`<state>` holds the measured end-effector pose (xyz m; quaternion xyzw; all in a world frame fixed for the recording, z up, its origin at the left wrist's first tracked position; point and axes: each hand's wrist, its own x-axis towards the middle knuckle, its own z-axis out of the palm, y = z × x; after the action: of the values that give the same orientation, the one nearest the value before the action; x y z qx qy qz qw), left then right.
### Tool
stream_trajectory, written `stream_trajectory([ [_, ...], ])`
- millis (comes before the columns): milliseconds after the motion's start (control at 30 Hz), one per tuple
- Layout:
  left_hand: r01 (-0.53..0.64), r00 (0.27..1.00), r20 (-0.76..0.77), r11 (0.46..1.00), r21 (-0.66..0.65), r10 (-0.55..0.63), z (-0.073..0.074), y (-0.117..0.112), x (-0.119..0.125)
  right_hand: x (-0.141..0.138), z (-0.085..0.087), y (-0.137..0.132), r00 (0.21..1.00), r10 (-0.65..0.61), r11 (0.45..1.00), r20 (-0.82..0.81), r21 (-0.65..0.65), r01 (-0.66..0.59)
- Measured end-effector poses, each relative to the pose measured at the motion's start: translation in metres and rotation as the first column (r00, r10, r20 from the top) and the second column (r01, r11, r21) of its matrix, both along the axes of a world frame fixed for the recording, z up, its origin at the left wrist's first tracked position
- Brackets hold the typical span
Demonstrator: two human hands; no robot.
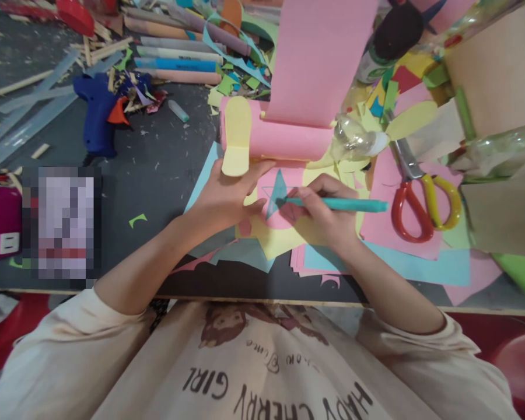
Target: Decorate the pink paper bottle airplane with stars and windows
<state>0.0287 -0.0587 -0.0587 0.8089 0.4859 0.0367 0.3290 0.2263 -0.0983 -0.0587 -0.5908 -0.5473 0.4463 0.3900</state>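
Left hand point(227, 201) lies flat, pinning the pink paper point(269, 178) steady; right hand point(328, 213) pinches a teal pen point(345, 205), tip against the blue star template point(277, 195).

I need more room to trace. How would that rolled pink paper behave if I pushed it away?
The pink paper roll is probably light and would likely roll, since its curled end forms a cylinder. Its loose sheet rising behind looks thin, so it may flop or uncurl.

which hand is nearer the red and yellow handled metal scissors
Right. The right hand, gripping a slim teal pen, sits just beside the scissors; the left hand presses pink paper farther away.
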Motion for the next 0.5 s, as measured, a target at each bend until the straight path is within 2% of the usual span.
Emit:
stream_trajectory([
  [133, -0.011, 0.999, -0.035, 0.999, -0.034, 0.010, 0.003, 0.000, 0.002, 0.004, 0.004, 0.005, 0.997, -0.048, 0.998, -0.067, 0.030, 0.050],
  [333, 0.021, 0.998, -0.052, 0.999, 0.030, -0.020, 0.000, 0.004, 0.002, -0.009, 0.001, 0.012, 0.998, 0.060, 0.998, 0.019, -0.003, -0.060],
  [500, 0.031, 0.999, -0.033, 0.999, 0.030, -0.030, -0.001, 0.004, 0.002, -0.019, -0.005, 0.017, 0.997, 0.068, 0.997, 0.040, -0.035, -0.066],
])
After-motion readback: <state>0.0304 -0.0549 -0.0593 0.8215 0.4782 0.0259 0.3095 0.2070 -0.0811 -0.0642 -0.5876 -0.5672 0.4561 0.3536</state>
